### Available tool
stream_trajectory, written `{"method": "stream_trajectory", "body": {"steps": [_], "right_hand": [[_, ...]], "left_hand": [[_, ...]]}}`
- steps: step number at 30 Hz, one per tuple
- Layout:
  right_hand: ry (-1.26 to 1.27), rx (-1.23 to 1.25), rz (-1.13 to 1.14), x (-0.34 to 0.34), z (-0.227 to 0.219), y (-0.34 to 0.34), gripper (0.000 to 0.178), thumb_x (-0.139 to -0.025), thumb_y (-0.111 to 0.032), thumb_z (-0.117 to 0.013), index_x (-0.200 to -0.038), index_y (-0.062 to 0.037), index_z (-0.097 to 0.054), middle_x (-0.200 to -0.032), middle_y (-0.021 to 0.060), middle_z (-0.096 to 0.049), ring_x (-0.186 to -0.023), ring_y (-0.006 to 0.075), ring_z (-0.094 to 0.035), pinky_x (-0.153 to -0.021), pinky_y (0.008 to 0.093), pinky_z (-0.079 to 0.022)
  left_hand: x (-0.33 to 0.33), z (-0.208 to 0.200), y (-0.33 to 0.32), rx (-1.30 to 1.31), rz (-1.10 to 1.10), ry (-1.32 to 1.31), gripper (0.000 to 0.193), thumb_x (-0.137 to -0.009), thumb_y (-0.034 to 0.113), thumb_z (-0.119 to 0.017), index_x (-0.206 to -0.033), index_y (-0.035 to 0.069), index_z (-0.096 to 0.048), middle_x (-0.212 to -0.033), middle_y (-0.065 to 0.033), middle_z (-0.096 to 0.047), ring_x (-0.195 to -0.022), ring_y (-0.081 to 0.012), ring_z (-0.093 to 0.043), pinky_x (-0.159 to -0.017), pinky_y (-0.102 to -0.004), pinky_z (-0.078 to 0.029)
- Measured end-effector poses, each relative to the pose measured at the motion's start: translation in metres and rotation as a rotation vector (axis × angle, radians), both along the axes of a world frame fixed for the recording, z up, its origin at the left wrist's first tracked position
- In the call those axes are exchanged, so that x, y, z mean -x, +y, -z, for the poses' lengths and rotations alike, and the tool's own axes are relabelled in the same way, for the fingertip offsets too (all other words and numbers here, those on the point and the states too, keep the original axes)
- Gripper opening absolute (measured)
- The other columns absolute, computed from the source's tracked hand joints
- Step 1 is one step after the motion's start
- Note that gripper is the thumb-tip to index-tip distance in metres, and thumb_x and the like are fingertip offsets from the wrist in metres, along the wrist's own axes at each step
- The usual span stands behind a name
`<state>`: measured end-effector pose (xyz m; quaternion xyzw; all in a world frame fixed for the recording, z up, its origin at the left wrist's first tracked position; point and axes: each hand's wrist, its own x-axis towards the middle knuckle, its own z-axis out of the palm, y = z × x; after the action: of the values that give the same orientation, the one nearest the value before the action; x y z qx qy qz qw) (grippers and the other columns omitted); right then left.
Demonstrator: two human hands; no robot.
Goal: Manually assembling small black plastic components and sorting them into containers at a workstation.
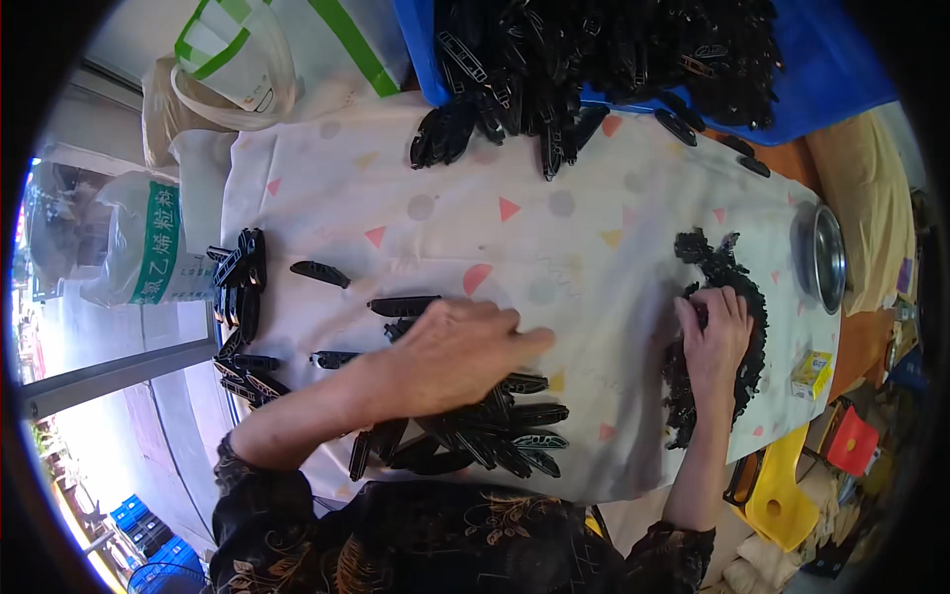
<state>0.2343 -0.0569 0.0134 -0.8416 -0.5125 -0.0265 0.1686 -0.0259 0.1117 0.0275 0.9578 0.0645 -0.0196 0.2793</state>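
Note:
My left hand (450, 353) hovers above a loose heap of long, narrow black plastic pieces (475, 431). Its fingers are bent together and one points right; whatever they hold is hidden beneath the hand. Single pieces of the same kind lie beyond it, such as one black piece (320, 272) and another long black piece (404, 306). On the right, my right hand (719, 325) rests on a pile of small black parts (749, 366). Its fingers curl with the thumb close to them, and a dark bit shows between them, too small to make out.
A blue bin (831, 84) at the back overflows with black pieces onto the patterned tablecloth (534, 228). More pieces are stacked at the left edge (240, 292). A metal bowl (827, 259) and a small yellow box (811, 375) stand at the right. Bags (148, 238) crowd the left.

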Motion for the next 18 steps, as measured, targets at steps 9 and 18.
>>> {"method": "stream_trajectory", "body": {"steps": [9, 18], "right_hand": [[-0.309, 0.149, 0.114, -0.02, 0.018, 0.003, 0.013, -0.075, -0.017, -0.069, -0.08, -0.0112, -0.06, -0.082, 0.0039, -0.057, -0.081, 0.0263, -0.055, -0.068, 0.0401, -0.039], [-0.166, 0.029, 0.18, -0.034, 0.019, -0.011, 0.009, -0.08, -0.016, -0.066, -0.084, -0.0087, -0.064, -0.082, 0.0054, -0.058, -0.082, 0.0284, -0.056, -0.071, 0.0407, -0.041]], "left_hand": [[-0.045, 0.027, 0.147, -0.405, -0.62, -0.176, 0.026, -0.083, 0.022, -0.062, -0.108, 0.014, -0.058, -0.105, -0.014, -0.057, -0.095, -0.0354, -0.059, -0.078, -0.0452, -0.049], [-0.037, 0.042, 0.169, -0.127, -0.775, -0.293, 0.026, -0.086, 0.011, -0.053, -0.112, 0.012, -0.051, -0.09, -0.0125, -0.064, -0.085, -0.0289, -0.063, -0.072, -0.0389, -0.047]]}}
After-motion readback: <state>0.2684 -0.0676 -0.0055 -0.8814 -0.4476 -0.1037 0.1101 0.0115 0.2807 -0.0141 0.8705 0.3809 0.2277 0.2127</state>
